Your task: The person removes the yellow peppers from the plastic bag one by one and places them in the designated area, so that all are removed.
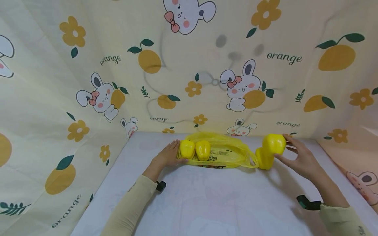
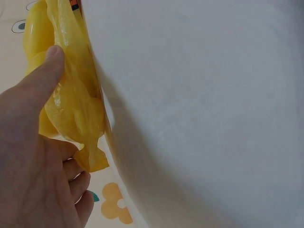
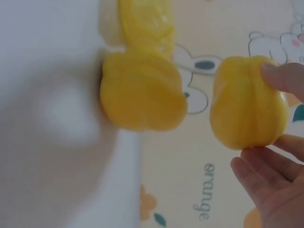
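A thin yellow plastic bag [image 1: 228, 147] lies on its side on the white table, its handles toward the right. Two yellow bell peppers sit side by side at its left end, one pepper [image 1: 187, 149] beside the other pepper [image 1: 203, 150]. My left hand [image 1: 169, 154] holds that end of the bag, the thumb over the crinkled plastic [image 2: 76, 104] in the left wrist view and the fingers behind it. My right hand [image 1: 302, 160] grips a yellow bell pepper [image 3: 249, 104] between thumb and fingers, raised above the table. Another yellow bell pepper [image 3: 142, 92] stands on the table beside the bag's handles.
The white table [image 1: 206, 203] stretches toward me in front of the bag. Behind it hangs a cream cloth [image 1: 189, 108] printed with rabbits, oranges and flowers, which also rises along the left and right sides. Dark wrist cameras sit on both wrists.
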The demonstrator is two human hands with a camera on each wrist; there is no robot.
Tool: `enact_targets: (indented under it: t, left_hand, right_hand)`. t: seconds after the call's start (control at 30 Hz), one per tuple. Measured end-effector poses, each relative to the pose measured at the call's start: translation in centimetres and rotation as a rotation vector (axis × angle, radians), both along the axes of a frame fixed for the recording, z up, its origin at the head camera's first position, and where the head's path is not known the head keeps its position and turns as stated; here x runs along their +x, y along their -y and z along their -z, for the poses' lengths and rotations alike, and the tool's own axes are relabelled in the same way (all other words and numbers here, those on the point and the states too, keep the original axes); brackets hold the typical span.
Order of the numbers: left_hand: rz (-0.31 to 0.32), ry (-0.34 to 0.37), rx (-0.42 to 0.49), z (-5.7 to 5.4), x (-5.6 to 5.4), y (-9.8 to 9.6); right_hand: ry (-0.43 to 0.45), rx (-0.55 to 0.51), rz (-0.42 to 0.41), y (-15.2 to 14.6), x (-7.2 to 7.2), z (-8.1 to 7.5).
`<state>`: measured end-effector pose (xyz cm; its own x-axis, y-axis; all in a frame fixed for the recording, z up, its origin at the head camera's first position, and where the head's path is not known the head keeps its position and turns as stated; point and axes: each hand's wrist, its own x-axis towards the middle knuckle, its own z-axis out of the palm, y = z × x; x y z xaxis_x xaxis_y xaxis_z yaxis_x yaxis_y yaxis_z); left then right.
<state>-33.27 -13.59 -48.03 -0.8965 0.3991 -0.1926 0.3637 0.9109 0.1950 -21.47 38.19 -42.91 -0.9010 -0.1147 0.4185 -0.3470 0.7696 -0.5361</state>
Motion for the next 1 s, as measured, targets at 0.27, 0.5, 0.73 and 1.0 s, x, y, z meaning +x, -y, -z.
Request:
enact_targets:
  t: [0.27,0.5,0.73,1.0]
  left_hand:
    - [-0.010,0.013,0.008,-0.1,0.2,0.1]
    - [-0.010,0.015,-0.013,-0.1,-0.1,0.0]
    - [-0.008,0.015,-0.015,-0.1,0.0,0.0]
    - [-0.004,0.003,-0.022,0.2,-0.1,0.0]
  right_hand:
    - [-0.004,-0.011,-0.001,-2.1,-0.4,1.0]
    - [0.018,-0.041,0.022,-3.4,-0.3,1.5]
    - [0.086,-0.042,0.034,-4.4,-0.3,2.4]
    - [0.180,-0.022,0.037,-5.2,-0.3,3.6]
